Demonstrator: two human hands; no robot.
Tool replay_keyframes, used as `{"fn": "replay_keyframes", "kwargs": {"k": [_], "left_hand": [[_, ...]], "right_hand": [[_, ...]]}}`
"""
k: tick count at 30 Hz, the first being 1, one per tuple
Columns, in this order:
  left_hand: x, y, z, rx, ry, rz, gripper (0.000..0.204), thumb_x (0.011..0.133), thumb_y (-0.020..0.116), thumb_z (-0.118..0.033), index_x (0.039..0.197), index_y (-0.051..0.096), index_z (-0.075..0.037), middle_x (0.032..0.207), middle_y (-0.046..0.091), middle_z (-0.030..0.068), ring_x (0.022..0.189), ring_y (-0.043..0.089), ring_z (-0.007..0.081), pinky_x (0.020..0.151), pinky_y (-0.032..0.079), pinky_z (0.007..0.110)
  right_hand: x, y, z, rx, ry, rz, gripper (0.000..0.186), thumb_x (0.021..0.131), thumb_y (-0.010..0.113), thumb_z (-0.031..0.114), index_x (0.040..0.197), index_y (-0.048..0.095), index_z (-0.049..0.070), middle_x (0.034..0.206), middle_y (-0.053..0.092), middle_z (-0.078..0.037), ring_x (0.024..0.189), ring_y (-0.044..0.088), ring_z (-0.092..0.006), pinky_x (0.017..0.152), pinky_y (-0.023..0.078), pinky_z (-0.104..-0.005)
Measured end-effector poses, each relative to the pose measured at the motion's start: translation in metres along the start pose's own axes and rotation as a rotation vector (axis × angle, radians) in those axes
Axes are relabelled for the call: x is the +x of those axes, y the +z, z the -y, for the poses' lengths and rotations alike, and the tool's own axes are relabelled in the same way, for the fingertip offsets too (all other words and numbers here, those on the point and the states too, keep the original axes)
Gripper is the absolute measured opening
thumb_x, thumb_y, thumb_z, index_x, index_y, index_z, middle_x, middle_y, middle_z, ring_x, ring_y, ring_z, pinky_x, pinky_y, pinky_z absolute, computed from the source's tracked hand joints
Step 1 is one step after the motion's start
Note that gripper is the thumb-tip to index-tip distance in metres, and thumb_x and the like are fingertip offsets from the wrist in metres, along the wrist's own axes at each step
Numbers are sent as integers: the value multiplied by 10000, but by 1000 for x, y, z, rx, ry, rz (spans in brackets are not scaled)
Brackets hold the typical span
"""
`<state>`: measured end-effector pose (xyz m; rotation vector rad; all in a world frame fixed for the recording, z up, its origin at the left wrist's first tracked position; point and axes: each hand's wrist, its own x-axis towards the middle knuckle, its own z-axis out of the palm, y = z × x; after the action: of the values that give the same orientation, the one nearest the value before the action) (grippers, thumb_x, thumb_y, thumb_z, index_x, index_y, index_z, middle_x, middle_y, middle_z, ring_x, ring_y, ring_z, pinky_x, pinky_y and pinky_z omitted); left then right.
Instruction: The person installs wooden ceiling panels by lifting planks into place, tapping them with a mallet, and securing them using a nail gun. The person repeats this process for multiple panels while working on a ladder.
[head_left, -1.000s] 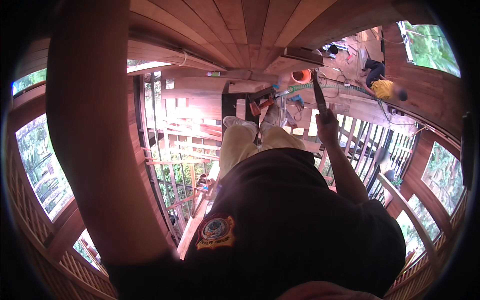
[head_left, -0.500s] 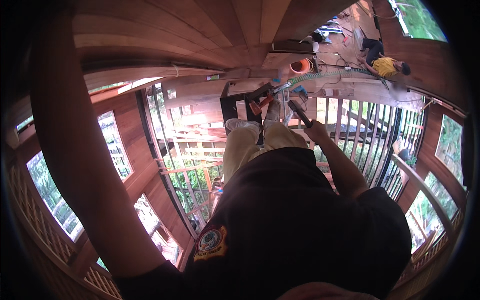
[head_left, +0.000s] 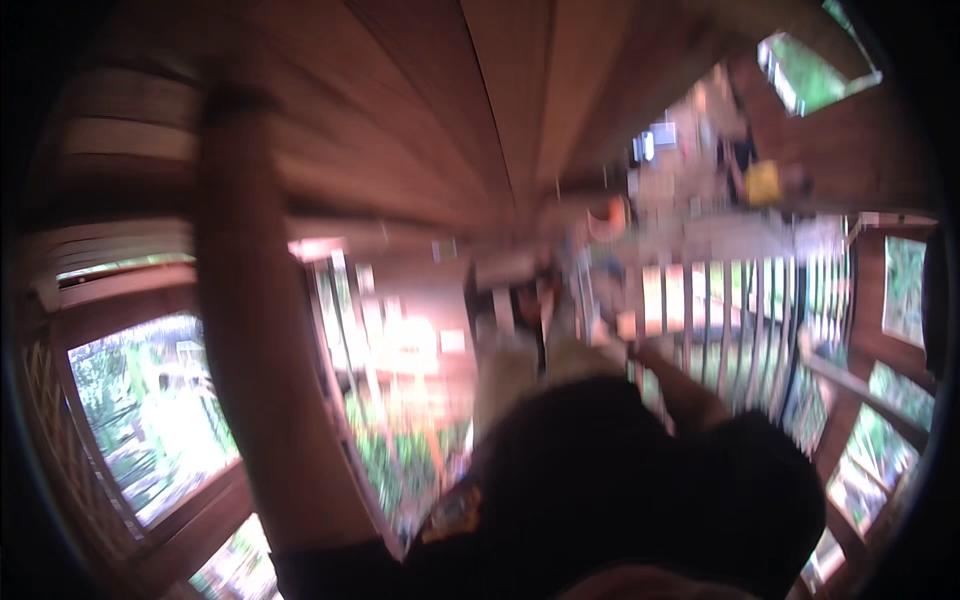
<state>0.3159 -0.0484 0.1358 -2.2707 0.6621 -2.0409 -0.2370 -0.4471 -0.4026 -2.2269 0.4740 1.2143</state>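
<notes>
The whole view is smeared by motion. My left arm rises up the left side to my left hand point(head_left: 235, 110), against the wooden boards overhead point(head_left: 400, 110); its fingers are too dark and blurred to read. My right hand point(head_left: 630, 345) is lower, beside my light trousers at right of centre; what it holds, if anything, cannot be made out. A blurred orange-red object point(head_left: 540, 295) lies by a dark frame near my feet, with an orange bucket point(head_left: 607, 218) beyond it.
A co-worker in yellow point(head_left: 762, 182) is low on the wooden deck at upper right, among blurred items. Slatted open framing point(head_left: 720, 330) lies below me, with framed window openings point(head_left: 140, 400) at both sides and a diagonal rail point(head_left: 865, 390) at right.
My right hand has dropped toward my legs; the dark long tool it held earlier is no longer distinguishable. My left arm has shifted right in the picture, and the whole view has swung and blurred.
</notes>
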Motion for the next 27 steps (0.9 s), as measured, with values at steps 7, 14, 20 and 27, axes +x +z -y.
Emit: {"fn": "replay_keyframes", "kwargs": {"k": [7, 14, 20, 27], "left_hand": [[15, -37, -41, -208, -122, 11, 531, 962, 543, -498, 1334, 555, -119, 1316, 535, 196, 1137, 527, 438, 971, 424, 584], [17, -38, -34, -222, -154, 61, 561, 917, 615, -435, 1373, 512, -124, 1321, 520, 190, 1201, 505, 439, 1029, 394, 598], [20, -51, -38, -274, -210, 113, 584, 867, 699, -381, 1365, 519, -135, 1325, 524, 169, 1240, 478, 433, 1051, 379, 586], [21, -45, -40, -305, -199, 96, 555, 888, 683, -395, 1354, 528, -136, 1312, 528, 157, 1240, 472, 409, 1063, 374, 572]], "right_hand": [[11, -22, 58, -45, -85, -309, 460, 735, 779, 485, 924, 762, 66, 925, 756, -193, 920, 740, -352, 837, 577, -463], [-106, -143, 241, 284, -652, -935, 194, 822, 765, 183, 860, 617, 64, 766, 672, -100, 729, 700, -234, 655, 528, -373], [-267, -294, 367, 265, -988, -1117, 494, 924, 742, 313, 1297, 543, 57, 1031, 678, -203, 896, 696, -416, 760, 559, -487], [-416, -451, 524, -297, -1150, -1890, 446, 973, 643, 372, 1314, 597, 87, 1065, 710, -211, 1015, 680, -392, 876, 537, -499]]}}
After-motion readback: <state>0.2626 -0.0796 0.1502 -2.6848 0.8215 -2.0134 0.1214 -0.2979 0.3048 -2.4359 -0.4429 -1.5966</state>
